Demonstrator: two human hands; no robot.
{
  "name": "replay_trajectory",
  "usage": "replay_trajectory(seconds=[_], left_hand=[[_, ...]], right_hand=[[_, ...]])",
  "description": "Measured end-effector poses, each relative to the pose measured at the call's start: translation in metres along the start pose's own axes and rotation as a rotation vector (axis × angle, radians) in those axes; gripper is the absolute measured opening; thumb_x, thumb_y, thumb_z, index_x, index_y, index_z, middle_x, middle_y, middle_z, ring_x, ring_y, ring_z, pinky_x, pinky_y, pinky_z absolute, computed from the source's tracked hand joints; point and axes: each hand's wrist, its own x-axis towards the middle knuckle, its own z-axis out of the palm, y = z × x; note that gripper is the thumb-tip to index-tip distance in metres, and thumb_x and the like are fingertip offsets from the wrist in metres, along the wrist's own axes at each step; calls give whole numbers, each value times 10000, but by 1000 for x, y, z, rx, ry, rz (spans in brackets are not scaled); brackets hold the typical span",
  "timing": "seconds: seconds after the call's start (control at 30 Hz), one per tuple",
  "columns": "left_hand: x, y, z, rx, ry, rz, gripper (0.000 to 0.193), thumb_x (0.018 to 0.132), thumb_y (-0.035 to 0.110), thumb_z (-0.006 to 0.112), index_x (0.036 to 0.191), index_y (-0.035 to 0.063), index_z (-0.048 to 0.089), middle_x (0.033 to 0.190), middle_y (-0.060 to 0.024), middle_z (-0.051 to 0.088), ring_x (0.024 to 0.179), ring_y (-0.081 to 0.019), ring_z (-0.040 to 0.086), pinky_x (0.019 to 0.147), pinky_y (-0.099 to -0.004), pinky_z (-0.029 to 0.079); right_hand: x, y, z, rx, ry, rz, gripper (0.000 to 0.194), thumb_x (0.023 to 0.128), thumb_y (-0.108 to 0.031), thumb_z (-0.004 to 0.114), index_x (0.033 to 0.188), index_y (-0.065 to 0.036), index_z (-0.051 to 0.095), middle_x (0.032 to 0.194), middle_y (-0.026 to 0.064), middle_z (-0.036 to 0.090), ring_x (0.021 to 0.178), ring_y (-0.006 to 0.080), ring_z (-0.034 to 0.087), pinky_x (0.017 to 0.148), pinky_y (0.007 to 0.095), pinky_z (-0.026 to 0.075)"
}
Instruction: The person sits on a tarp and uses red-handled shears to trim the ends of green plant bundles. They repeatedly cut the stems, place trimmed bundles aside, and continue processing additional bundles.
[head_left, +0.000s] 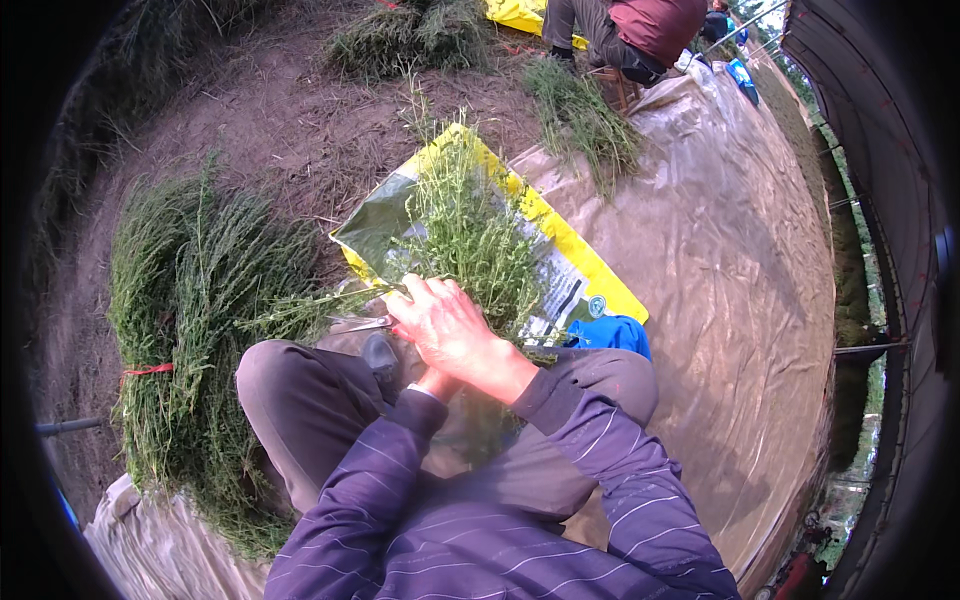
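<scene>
My right hand (450, 326) crosses over my left hand, its fingers closed on a leafy green sprig (315, 306) that points left. My left hand (440, 382) is mostly hidden under it; only the part near the wrist shows, and its grip cannot be seen. Metal scissors (364, 324) point left from just beneath the right hand; whether they are held is unclear. A loose bunch of leafy green stems (480, 247) fans out beyond my hands, over a yellow-edged printed plastic sack (566, 244).
Left of my knee lies a large heap of cut stems (202, 300), partly tied with red string (148, 370). Blue cloth (615, 335) lies by my right knee. Plastic sheeting (720, 315) covers ground at right. Another bundle (585, 120) lies near a seated person (637, 34).
</scene>
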Motion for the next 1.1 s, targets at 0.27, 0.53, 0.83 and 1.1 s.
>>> replay_trajectory(seconds=[0.27, 0.53, 0.83, 1.1], left_hand=[[18, -34, -8, -482, 40, -313, 585, 1111, 415, 522, 1544, 21, 507, 1446, -49, 623, 1374, -175, 534, 1201, -365, 391], [31, -66, -28, -508, 178, -377, 351, 1058, 449, 612, 1188, 134, 698, 997, 19, 715, 808, -130, 661, 724, -328, 569], [37, -84, -25, -438, 125, -436, 513, 1082, 434, 594, 1387, 26, 652, 1312, -22, 667, 1187, -148, 586, 1070, -345, 464], [37, -84, -20, -268, 102, -387, 564, 1085, 419, 589, 1432, -24, 625, 1374, -59, 662, 1249, -162, 578, 1108, -346, 441]], right_hand=[[-4, 35, -88, 511, 17, 240, 259, 996, -5, 628, 1254, 1, 648, 1114, 114, 688, 981, 204, 716, 804, 339, 556], [-52, 116, -129, 407, -71, 665, 163, 1007, -151, 641, 1094, -16, 663, 927, 121, 736, 841, 247, 713, 738, 389, 562], [-80, 130, -86, -190, -313, 437, 138, 976, -172, 621, 989, -38, 651, 936, 227, 721, 923, 458, 701, 773, 560, 552], [-68, 137, -78, -238, -277, 410, 175, 988, -199, 623, 954, -33, 667, 869, 227, 719, 880, 455, 709, 735, 570, 544]])
